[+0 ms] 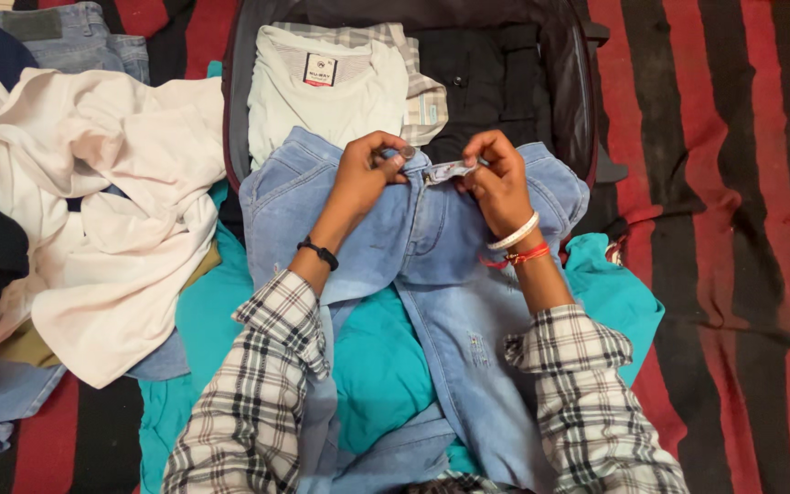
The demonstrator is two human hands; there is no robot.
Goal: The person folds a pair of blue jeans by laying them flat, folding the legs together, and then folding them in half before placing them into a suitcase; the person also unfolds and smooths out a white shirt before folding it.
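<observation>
Light blue jeans (432,265) lie spread in front of me, their waistband resting over the near edge of an open dark suitcase (571,82). My left hand (366,169) pinches the waistband at the metal button. My right hand (496,174) grips the other side of the waistband, by the open fly. Both wrists come out of checked sleeves; the left wears a black band, the right a white bangle and red thread.
Inside the suitcase lie a folded white top (322,91), a checked shirt (422,82) and black clothing (491,78). A heap of white garments (112,201) and other jeans (75,41) lie at left. Teal cloth (377,366) lies under the jeans on a red-and-black striped cover (733,229).
</observation>
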